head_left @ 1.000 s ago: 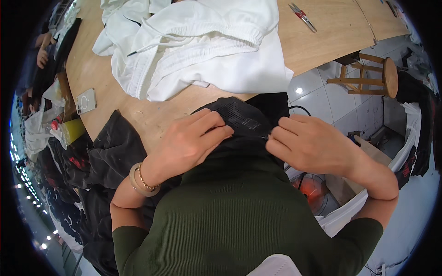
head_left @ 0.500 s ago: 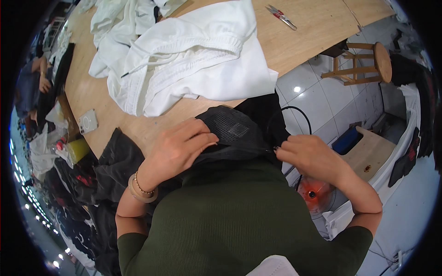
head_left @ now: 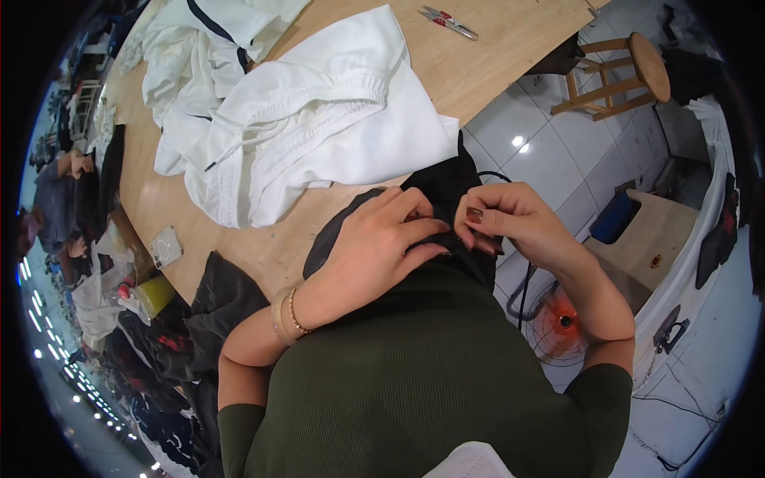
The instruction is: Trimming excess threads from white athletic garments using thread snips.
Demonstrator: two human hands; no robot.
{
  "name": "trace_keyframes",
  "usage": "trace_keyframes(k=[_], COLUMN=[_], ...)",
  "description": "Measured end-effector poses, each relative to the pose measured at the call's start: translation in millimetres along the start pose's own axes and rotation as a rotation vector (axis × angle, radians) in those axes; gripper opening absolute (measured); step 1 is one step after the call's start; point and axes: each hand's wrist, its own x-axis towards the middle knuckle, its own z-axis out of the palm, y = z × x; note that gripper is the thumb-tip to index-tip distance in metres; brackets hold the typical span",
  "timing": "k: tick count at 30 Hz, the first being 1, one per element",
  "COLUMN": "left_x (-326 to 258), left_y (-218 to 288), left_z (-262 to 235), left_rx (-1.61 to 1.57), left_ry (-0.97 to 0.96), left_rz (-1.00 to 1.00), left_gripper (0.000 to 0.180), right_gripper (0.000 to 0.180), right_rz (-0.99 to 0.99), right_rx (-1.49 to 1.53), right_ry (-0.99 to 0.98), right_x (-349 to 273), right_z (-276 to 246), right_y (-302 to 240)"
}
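Note:
A black cloth piece with mesh (head_left: 325,239) lies at the table's near edge, just in front of my body, and most of it is hidden under my hands. My left hand (head_left: 378,245) pinches its edge, thumb and forefinger almost together. Close beside it, my right hand (head_left: 510,221) is closed, with the fingers curled and the thumb pressed in. Whatever its fingertips hold, if anything, is too small to make out. Beyond both hands, white drawstring trousers (head_left: 374,143) with a gathered waistband are spread on the wooden table (head_left: 319,203).
Red-handled thread snips (head_left: 450,24) lie on the table's far side. A phone (head_left: 165,247) rests at its left edge, near a yellow-green cup (head_left: 155,296) and dark garments (head_left: 227,303). To the right stand a wooden stool (head_left: 649,68) and an orange fan (head_left: 564,321). Another person (head_left: 60,199) is at far left.
My right hand has come left and up, close to my left hand, which moved right along the black cloth. The mesh patch is now mostly covered. The whole view has turned slightly.

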Motion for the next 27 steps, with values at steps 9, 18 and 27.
trace_keyframes(k=[9, 18, 27], left_x=[7.1, 16.6, 19.6], left_y=[9.7, 10.2, 3.4], left_z=[-13.2, 1.7, -6.3], left_rx=[-0.050, 0.014, -0.081], left_ry=[-0.092, -0.138, -0.175], left_rz=[0.088, 0.216, 0.011], left_gripper=[0.008, 0.012, 0.027], right_gripper=[0.027, 0.028, 0.026], right_rz=[-0.054, 0.161, -0.185], right_rx=[-0.045, 0.084, -0.282], right_ry=[-0.127, -0.195, 0.070], right_x=[-17.3, -48.6, -37.3], right_z=[-11.6, -32.2, -32.3], right_y=[7.1, 29.5, 7.7])
